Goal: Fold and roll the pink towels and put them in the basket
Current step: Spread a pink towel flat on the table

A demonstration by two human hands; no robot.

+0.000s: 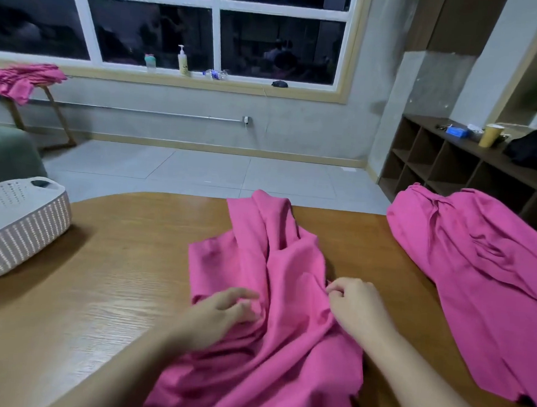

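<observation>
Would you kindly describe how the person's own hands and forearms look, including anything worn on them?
Both the left hand and the right hand are bare: no gloves, rings, watch or bracelets show. The forearms are uncovered as far as the frame's bottom edge, with no sleeve in view. Fingernails look short and unpainted.

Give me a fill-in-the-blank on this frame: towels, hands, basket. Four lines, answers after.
1. Both hands rest on the crumpled towel, whose colour is ____.
2. The white basket sits at the table's ____ edge.
3. The towel pile lies on the same side as the ____ hand.
4. The left hand and the basket are ____ (touching/apart).

Answers: pink; left; right; apart
</observation>
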